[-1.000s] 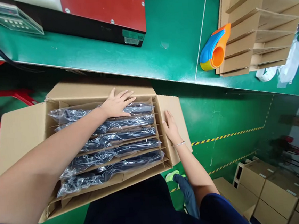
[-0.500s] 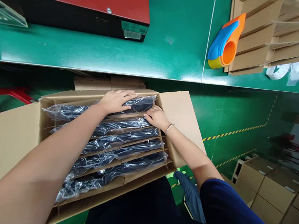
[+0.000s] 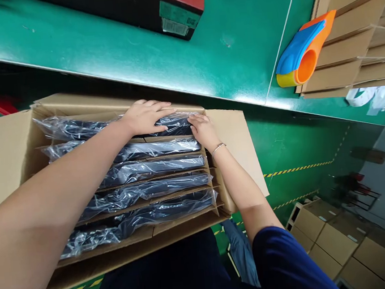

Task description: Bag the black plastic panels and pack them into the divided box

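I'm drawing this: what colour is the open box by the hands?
The open box is light brown, best seen in the head view.

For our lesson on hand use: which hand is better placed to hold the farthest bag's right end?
Probably the right hand: its fingers are at that end of the bag, while the left hand lies nearer the middle.

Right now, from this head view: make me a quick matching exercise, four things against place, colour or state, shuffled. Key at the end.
Things:
1. Left hand
2. Bracelet
3. Tape dispenser
4. Open carton

Descriptions:
A. Orange, blue and yellow, on the green bench
B. Over the farthest bagged item
C. Filled with dark plastic-bagged items
D. On the wrist of the right hand

Pairs: 1-B; 2-D; 3-A; 4-C
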The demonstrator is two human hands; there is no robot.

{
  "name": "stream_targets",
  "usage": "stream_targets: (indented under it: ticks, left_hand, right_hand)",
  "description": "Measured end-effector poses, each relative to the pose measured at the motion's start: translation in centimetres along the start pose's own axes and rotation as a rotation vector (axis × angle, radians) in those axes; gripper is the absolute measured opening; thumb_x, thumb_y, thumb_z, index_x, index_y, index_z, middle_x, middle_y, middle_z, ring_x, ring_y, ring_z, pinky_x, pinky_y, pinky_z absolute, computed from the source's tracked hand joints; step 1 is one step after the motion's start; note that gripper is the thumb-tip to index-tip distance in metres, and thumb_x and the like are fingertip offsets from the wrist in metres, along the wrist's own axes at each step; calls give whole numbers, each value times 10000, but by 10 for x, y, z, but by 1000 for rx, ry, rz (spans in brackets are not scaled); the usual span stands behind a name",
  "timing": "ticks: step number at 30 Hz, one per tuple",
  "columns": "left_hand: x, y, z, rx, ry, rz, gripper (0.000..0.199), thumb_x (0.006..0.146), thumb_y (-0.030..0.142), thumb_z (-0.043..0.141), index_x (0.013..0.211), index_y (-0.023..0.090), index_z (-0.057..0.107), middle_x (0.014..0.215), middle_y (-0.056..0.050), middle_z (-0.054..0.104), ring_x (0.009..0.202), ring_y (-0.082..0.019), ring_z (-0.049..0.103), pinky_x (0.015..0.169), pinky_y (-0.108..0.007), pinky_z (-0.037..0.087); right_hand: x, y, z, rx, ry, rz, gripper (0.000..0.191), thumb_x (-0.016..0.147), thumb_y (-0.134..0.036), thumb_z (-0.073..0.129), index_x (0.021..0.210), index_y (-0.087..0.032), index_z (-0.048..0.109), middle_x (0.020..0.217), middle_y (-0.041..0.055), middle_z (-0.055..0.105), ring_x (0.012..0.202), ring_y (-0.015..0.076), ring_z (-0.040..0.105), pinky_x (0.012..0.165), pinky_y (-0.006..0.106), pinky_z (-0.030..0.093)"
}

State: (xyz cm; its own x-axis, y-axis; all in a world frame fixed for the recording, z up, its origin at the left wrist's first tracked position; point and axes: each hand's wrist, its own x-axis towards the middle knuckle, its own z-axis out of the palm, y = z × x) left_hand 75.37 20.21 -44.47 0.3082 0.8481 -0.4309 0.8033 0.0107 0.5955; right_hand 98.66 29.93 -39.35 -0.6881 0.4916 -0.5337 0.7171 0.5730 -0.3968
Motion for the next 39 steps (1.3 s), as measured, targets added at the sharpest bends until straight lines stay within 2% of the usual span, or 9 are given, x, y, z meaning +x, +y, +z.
stream_targets:
  ticks: [7,12,15,21,25,29,31,34,39]
  left_hand:
    - [-1,3,-6,12,-26,-2,829,866,728,360,1574,341,168,1650,-17,182,1441,-372,246,1153,-475,100]
    - [-2,6,-8,28,-13,-12,723,915,612,369,1567,347,201,1643,-22,222,1429,-341,286,1147,-477,133]
    - [-2,10,-9,14,-20,-34,677,942,542,355,1569,348,190,1641,-18,231,1426,-327,301,1132,-467,177]
    - [-2,13,-10,-31,-30,-60,662,952,537,347,1569,381,164,1641,10,230,1434,-340,288,1131,-484,180]
    - [0,9,-9,-55,-18,-66,674,939,584,359,1563,384,200,1632,15,252,1431,-327,299,1140,-480,178]
    - [1,9,-13,-78,7,-87,666,928,609,353,1544,367,285,1613,12,302,1433,-318,314,1163,-482,156]
    - [-6,17,-16,-99,21,-96,692,935,615,326,1559,322,260,1618,-11,294,1465,-316,269,1184,-494,118]
    - [-31,43,-12,-107,38,-55,800,918,647,354,1588,268,136,1653,-37,198,1509,-314,161,1209,-506,17]
    - [-77,81,16,-50,-66,113,874,873,639,480,1589,285,124,1655,-38,201,1516,-308,150,1213,-509,-50]
  right_hand:
    - [5,6,1,64,54,-71,353,892,-144,528,1212,-131,676,1276,120,655,1265,267,513,1158,479,338]
    - [-3,5,-8,112,72,-77,347,924,-207,524,1232,-126,662,1259,128,664,1227,263,546,1132,453,379]
    - [-17,5,-18,144,10,-156,411,925,-290,556,1301,-136,617,1312,126,635,1242,255,541,1116,453,398]
    - [-35,1,-27,13,-213,-245,700,801,-403,741,1426,-189,508,1463,133,511,1392,318,400,1166,563,284]
    - [-28,-1,-22,-18,-234,-238,672,795,-340,765,1402,-171,531,1468,146,496,1378,314,413,1168,530,304]
    - [-22,-1,-15,15,-165,-218,555,866,-282,689,1384,-156,538,1373,152,556,1276,292,499,1131,505,373]
    - [-22,-1,-12,14,-142,-217,531,886,-272,661,1387,-151,530,1329,151,573,1238,291,512,1113,508,396]
    - [-23,-3,-9,-2,-111,-203,525,904,-254,630,1400,-133,511,1307,157,572,1210,293,513,1094,499,423]
    - [-23,-3,-4,4,-87,-179,531,887,-220,636,1395,-123,516,1269,149,581,1189,298,515,1078,497,447]
